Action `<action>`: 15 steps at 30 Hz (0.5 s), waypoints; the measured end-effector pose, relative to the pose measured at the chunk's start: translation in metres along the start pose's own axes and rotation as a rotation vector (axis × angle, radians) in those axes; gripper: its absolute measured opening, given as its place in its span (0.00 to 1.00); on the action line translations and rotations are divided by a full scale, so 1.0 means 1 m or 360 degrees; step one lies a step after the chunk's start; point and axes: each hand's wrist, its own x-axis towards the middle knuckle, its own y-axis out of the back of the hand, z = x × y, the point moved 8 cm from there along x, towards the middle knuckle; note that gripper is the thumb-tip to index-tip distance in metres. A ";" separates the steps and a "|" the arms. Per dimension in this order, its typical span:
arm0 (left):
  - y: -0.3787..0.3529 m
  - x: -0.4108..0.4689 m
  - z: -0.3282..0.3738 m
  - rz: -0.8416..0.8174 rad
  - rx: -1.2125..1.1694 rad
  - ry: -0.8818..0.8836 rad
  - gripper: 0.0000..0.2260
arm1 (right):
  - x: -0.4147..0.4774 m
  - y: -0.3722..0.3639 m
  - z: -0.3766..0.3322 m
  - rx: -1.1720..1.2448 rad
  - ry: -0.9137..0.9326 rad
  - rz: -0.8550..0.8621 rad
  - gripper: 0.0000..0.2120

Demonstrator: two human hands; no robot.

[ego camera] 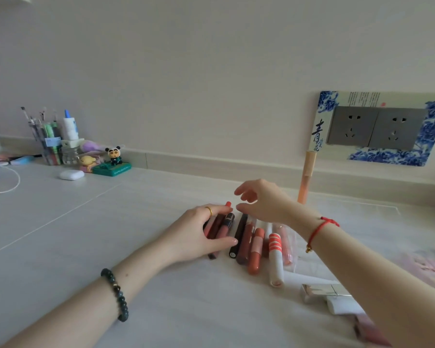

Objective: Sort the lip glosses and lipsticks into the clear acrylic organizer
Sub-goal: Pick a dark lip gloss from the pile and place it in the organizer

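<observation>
About 4 slim tubes (216,228) sit bundled in the curled grip of the left hand (199,237), centre frame; 5 more glossy cylindrical tubes (256,249) lie beside them on the counter (86,234). Right hand (264,199) hovers above, fingers loosely spread, holding nothing. 1 peach tube (307,172) stands upper right.

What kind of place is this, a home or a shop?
Most likely a desk at home, perhaps in a bedroom: a pen holder and a panda figurine stand on it, the wall sockets have a decorative frame, and lip glosses lie loose.
</observation>
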 end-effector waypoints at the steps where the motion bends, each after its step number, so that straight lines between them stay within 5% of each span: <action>1: -0.002 -0.001 0.000 -0.0022 0.0028 -0.0018 0.29 | 0.004 -0.005 0.004 -0.0030 -0.0032 -0.0030 0.16; 15: -0.013 -0.006 0.001 -0.0093 0.0358 -0.0083 0.35 | 0.017 -0.035 0.024 -0.0232 -0.0194 -0.0183 0.17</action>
